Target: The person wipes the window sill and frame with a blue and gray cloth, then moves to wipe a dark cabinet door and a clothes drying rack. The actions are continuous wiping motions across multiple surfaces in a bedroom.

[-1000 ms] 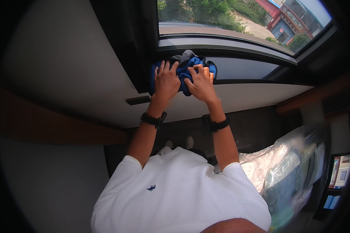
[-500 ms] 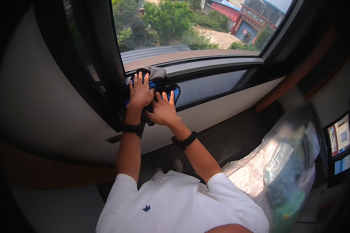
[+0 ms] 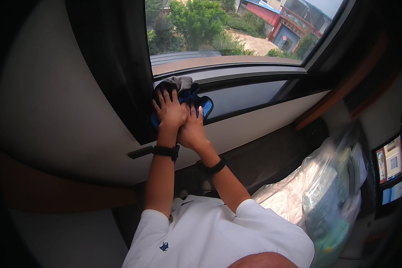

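A dark and blue cloth point(image 3: 207, 104) is bunched on the sill at the window's lower left corner. Grey fabric point(image 3: 183, 82) shows along its far edge, against the frame. My left hand point(image 3: 170, 111) lies on the cloth, fingers spread and stretched forward. Close beside it, my right hand point(image 3: 192, 130) rests on the cloth too, fingers extended toward the blue part. The two hands touch, the left partly covering the right near the thumbs. Beneath the palms most of the cloth is hidden. Each wrist wears a black band.
The window frame point(image 3: 236, 71) borders a glass pane with trees and buildings outside. A dark handle-like bar point(image 3: 140, 152) sticks out by my left wrist. Clear plastic over quilted bedding point(image 3: 290, 196) lies at the right, beside a lit screen point(image 3: 389, 160).
My hands have drawn closer together and now overlap at the thumb side; both remain on the cloth. The whole view has shifted slightly, moving the window rightward in the picture.
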{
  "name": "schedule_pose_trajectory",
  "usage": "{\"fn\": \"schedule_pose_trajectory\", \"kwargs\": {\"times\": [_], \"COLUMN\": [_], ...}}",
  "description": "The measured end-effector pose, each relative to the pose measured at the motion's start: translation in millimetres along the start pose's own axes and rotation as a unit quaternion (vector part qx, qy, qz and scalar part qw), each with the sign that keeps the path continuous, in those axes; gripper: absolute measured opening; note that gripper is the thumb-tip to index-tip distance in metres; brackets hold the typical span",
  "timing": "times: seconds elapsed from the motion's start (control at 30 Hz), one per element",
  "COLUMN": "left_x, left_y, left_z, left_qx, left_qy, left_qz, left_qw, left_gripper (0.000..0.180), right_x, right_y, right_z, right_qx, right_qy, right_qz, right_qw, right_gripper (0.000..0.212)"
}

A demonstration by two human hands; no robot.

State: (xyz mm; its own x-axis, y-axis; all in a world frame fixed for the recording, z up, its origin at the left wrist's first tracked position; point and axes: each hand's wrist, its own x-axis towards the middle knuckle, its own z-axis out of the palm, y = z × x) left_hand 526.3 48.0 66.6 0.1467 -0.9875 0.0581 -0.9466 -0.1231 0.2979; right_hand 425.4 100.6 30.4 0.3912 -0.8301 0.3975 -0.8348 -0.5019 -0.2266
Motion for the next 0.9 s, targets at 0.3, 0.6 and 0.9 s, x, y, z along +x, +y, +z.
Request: {"fn": "schedule_pose_trajectory", "kwargs": {"times": [0.3,0.6,0.9], "left_x": [12,-30,-4], "left_y": [52,32,69], "left_z": [0,6,25], "left_qx": [-0.023,-0.038,0.011], "left_qy": [-0.075,-0.006,-0.014], "left_qz": [0.104,0.090,0.077], "left_qw": [0.992,0.995,0.997], "left_gripper": [0.083,0.085,0.086], "right_x": [9,-12,-4], "right_y": [69,57,109], "right_z": [-40,-34,-31], "right_qx": [-0.029,-0.021,-0.016], "right_qy": [-0.021,-0.016,0.017], "right_qz": [0.058,0.043,-0.061], "right_qw": [0.998,0.999,0.998], "right_gripper": [0.064,0.056,0.051]}}
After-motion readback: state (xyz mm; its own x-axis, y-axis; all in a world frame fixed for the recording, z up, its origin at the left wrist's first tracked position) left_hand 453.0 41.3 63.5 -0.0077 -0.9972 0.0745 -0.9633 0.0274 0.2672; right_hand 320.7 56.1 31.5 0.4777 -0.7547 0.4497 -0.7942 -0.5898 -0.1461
